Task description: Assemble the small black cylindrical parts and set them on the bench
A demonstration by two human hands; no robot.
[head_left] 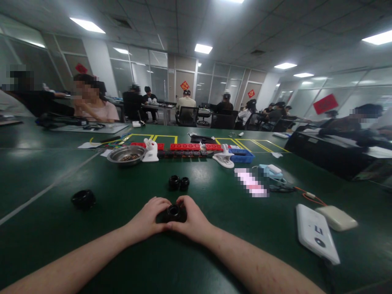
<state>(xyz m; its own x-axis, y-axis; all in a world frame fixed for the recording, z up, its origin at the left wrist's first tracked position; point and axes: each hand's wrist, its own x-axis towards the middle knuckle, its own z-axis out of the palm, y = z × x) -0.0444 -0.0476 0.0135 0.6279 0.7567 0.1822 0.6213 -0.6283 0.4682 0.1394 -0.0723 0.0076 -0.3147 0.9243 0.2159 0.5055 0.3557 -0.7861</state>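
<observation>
Both of my hands are curled around a black ring-shaped part [173,210] with a round opening on top, low over the green table. My left hand [151,216] grips its left side, thumb in front and fingers behind. On the opposite side my right hand [192,218] closes on the same part, its thumb near the left one. Just beyond stand two similar black round parts, a larger one [174,182] and a smaller one [184,183], side by side. A wider black ring [83,199] lies apart at the left.
Farther back are a metal bowl [118,160] of small pieces, a white stand [150,151], a red strip [186,146], a white clip-like stand [225,157] and a blue tray [245,158]. On the right lie a white device [317,234] and a cream case [337,217]. Several people sit beyond.
</observation>
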